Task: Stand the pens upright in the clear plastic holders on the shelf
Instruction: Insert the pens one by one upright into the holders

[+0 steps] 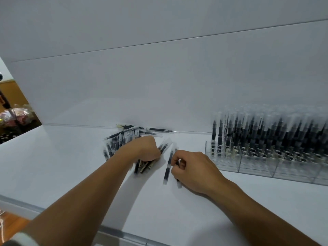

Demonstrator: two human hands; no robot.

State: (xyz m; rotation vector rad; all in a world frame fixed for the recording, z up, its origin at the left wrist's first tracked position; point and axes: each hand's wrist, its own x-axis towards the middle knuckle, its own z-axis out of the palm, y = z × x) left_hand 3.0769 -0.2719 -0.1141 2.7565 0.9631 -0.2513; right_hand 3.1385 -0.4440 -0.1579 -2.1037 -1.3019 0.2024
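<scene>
At the front lip of the white shelf (71, 166) two bare forearms reach in from below. Just beyond them, the right hand (193, 167) rests knuckles-up on the shelf with its fingers (180, 162) curled tightly inward, pinching a pen (179, 183) whose clear end pokes out beneath the hand toward the viewer. Just left of those fingers a single loose pen (167, 167) lies flat, pointing away; whether a fingertip touches it cannot be told. A little farther in, the left hand (148, 150) is closed round a bundle of pens (142, 166), fingers wrapped under and mostly hidden by the back of the hand, with dark and brassy ends fanning out on the near side and clear caps sticking out beyond the knuckles. Behind that hand a pile of pens (120, 139) lies flat and crisscrossed, reaching back to the white rear panel (159, 86). Off to the right, well apart from the pile, the clear plastic holders (257, 166) stand in a row, packed with upright pens (266, 135), blurred toward the top.
</scene>
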